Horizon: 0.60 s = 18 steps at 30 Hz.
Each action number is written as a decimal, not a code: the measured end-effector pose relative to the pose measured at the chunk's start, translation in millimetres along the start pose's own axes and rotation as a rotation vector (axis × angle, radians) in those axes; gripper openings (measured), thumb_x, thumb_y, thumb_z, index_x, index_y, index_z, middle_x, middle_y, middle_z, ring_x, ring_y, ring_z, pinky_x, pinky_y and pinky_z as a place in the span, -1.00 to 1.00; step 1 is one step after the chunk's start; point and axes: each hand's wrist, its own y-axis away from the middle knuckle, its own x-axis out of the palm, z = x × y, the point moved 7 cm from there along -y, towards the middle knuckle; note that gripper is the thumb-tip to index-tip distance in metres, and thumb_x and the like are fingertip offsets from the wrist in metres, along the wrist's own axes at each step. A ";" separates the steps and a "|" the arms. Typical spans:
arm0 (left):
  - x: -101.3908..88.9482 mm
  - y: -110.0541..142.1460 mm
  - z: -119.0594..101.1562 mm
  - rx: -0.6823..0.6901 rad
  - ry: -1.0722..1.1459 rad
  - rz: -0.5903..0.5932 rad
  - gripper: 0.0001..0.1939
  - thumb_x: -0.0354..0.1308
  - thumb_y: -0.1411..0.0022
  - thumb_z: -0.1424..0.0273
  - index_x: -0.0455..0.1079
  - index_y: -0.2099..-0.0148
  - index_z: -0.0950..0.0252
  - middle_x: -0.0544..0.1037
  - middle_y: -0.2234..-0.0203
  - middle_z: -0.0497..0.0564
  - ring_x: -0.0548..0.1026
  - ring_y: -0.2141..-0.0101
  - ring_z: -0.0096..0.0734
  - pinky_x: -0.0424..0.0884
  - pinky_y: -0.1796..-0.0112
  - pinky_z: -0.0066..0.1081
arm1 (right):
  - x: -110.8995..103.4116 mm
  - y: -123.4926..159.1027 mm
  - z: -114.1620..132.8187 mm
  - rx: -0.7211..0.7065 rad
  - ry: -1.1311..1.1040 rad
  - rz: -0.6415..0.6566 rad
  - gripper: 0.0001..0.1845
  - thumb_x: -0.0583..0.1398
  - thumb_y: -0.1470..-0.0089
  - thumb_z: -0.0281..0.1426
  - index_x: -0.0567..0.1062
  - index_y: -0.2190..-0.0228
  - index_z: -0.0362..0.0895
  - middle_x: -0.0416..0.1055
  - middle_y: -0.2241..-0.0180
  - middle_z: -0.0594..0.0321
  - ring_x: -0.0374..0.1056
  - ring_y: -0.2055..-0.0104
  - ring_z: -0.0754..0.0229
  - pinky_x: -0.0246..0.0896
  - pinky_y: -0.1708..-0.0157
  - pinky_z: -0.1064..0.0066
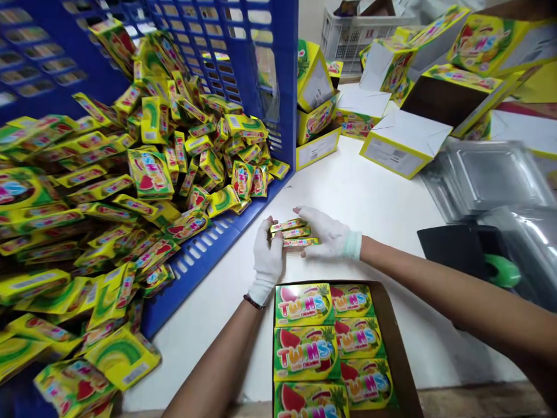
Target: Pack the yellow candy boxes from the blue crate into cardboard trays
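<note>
Between my two gloved hands sits a short row of small yellow-green candy boxes, their narrow sides facing up. My left hand grips the row's left end with fingers and thumb. At the right end, my right hand closes round the same boxes. Both hands wear white gloves. Just below them on the white table stands an open display carton holding two columns of candy boxes, printed TWINS. A bare strip of its dark inside shows along the right.
A blue plastic crate at left is heaped with loose candy boxes, some spilling over the front. Cartons pile up at back right, before a white basket. Clear plastic trays and a black object lie at right.
</note>
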 end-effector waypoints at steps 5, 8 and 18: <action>12.9 2.0 -5.8 0.039 0.018 0.150 -0.45 -0.13 -0.41 0.13 0.14 -0.30 0.34 0.31 -0.21 0.24 0.28 -0.23 -0.15 0.16 -0.26 -0.08 | 10.5 3.0 8.9 0.056 0.051 0.047 -0.44 -0.01 -0.28 -0.19 0.12 -0.19 -0.25 0.29 -0.06 -0.15 0.20 -0.08 -0.12 0.13 -0.08 -0.03; 15.7 -1.0 -8.5 0.093 -0.054 0.190 -0.45 -0.10 -0.39 0.15 0.14 -0.28 0.39 0.31 -0.19 0.28 0.27 -0.22 -0.14 0.14 -0.27 -0.08 | 20.5 -12.0 14.3 0.182 0.237 0.256 -0.52 0.00 -0.27 -0.25 0.27 -0.09 -0.30 0.37 0.06 -0.13 0.27 0.06 -0.11 0.16 0.02 0.03; -38.6 29.8 -73.4 0.114 -0.134 0.190 -0.36 -0.09 -0.39 0.12 0.00 -0.39 0.30 0.13 -0.34 0.24 0.11 -0.33 -0.09 0.01 -0.32 -0.04 | -49.8 -6.0 37.2 0.616 -0.082 0.265 -0.56 0.25 -0.08 -0.25 0.40 0.05 -0.22 0.48 0.13 0.06 0.37 0.19 0.09 0.26 0.18 0.31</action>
